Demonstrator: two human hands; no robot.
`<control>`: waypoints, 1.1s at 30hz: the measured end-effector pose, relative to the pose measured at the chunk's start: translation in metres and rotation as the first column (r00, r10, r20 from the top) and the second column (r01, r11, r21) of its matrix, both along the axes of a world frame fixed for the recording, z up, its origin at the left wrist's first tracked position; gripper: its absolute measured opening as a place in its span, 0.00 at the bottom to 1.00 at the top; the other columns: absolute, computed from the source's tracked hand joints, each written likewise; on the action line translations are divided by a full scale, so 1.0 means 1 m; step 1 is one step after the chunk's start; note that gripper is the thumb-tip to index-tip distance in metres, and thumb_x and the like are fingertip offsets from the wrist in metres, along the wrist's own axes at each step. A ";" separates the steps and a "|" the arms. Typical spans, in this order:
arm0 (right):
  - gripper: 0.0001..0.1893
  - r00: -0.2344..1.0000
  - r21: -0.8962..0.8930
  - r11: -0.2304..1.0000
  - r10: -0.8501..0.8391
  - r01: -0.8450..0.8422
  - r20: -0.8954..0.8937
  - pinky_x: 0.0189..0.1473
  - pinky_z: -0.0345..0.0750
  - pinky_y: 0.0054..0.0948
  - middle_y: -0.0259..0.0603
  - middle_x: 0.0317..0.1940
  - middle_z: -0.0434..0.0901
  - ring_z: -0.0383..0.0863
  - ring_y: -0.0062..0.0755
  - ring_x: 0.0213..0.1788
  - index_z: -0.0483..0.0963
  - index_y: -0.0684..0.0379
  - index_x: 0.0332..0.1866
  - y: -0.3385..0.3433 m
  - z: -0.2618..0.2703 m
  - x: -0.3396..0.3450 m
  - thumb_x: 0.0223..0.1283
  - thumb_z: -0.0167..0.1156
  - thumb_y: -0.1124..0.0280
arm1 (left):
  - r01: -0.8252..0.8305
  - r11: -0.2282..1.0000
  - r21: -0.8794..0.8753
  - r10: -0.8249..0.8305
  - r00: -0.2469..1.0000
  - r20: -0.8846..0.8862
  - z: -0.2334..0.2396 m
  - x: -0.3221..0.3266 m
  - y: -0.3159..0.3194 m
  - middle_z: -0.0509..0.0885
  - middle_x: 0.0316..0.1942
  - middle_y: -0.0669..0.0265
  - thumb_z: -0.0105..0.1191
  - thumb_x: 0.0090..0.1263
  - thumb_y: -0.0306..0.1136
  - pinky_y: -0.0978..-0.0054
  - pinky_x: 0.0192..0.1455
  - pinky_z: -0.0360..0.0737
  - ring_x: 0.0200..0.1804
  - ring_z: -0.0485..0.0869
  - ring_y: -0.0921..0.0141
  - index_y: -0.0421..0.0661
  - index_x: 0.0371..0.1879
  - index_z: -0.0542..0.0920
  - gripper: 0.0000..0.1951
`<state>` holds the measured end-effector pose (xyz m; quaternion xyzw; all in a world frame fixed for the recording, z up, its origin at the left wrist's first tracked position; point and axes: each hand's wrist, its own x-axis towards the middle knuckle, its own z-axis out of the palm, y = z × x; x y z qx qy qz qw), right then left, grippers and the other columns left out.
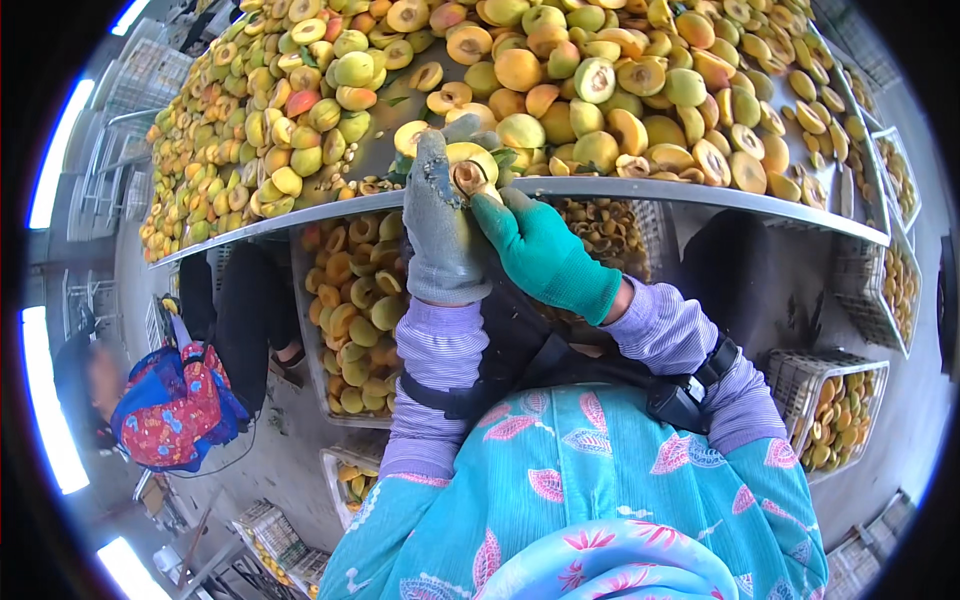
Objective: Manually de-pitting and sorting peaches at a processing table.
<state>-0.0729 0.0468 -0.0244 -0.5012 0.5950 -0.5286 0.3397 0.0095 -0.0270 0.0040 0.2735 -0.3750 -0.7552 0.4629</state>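
Observation:
My left hand, in a worn grey glove with dark stains, holds a halved yellow peach just above the table's near edge. The cut face is turned towards me, with a brown pit hollow in its middle. My right hand, in a green knit glove, has thumb and fingers pinched at the peach's lower rim. A thin curved tool edge shows beside the hollow; the green fingers hide most of it. Heaped halved peaches lie right behind both hands.
A raised metal rim borders the table. Below stand a crate of peach halves and a heap of brown pits. More filled crates stand at right. Another person sits at left.

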 end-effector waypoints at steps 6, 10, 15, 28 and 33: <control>0.21 0.993 -0.033 0.999 -0.028 0.033 0.118 0.35 0.74 0.46 0.63 0.30 0.77 0.78 0.63 0.35 0.73 0.69 0.42 0.007 0.003 -0.001 0.72 0.48 0.56 | -0.099 0.990 -0.100 0.109 0.988 0.105 0.001 -0.011 0.011 0.81 0.45 0.61 0.41 0.77 0.45 0.73 0.45 0.81 0.43 0.81 0.70 0.40 0.56 0.71 0.21; 0.22 0.987 -0.001 0.997 0.077 -0.078 0.138 0.37 0.74 0.43 0.59 0.27 0.78 0.80 0.56 0.34 0.73 0.69 0.44 0.014 -0.004 -0.008 0.73 0.46 0.55 | -0.095 0.990 -0.101 0.117 0.966 0.232 -0.004 -0.010 0.011 0.83 0.36 0.62 0.41 0.77 0.42 0.76 0.41 0.80 0.37 0.81 0.72 0.39 0.46 0.79 0.18; 0.26 0.856 0.007 0.996 0.069 -0.084 0.513 0.17 0.71 0.28 0.38 0.18 0.72 0.73 0.29 0.16 0.74 0.65 0.42 0.015 -0.012 0.008 0.74 0.41 0.50 | 0.023 0.954 -0.300 0.125 0.878 0.463 0.008 -0.011 0.007 0.83 0.32 0.64 0.41 0.75 0.41 0.78 0.39 0.77 0.34 0.80 0.72 0.39 0.36 0.83 0.19; 0.28 0.747 0.260 0.875 0.156 -0.408 0.647 0.16 0.65 0.26 0.35 0.14 0.66 0.67 0.27 0.13 0.73 0.59 0.33 0.024 0.018 -0.030 0.68 0.45 0.40 | 0.255 0.700 -0.667 0.244 0.793 0.559 -0.010 0.004 0.013 0.83 0.38 0.58 0.45 0.75 0.37 0.72 0.45 0.82 0.38 0.83 0.67 0.37 0.49 0.77 0.15; 0.20 0.999 -0.080 0.996 0.040 -0.041 -0.016 0.39 0.76 0.47 0.57 0.30 0.80 0.80 0.60 0.33 0.72 0.66 0.51 0.030 -0.012 -0.022 0.72 0.45 0.57 | -0.158 0.934 -0.319 0.244 0.937 0.249 -0.013 -0.021 0.035 0.82 0.36 0.60 0.39 0.77 0.40 0.75 0.39 0.80 0.34 0.81 0.71 0.37 0.46 0.78 0.18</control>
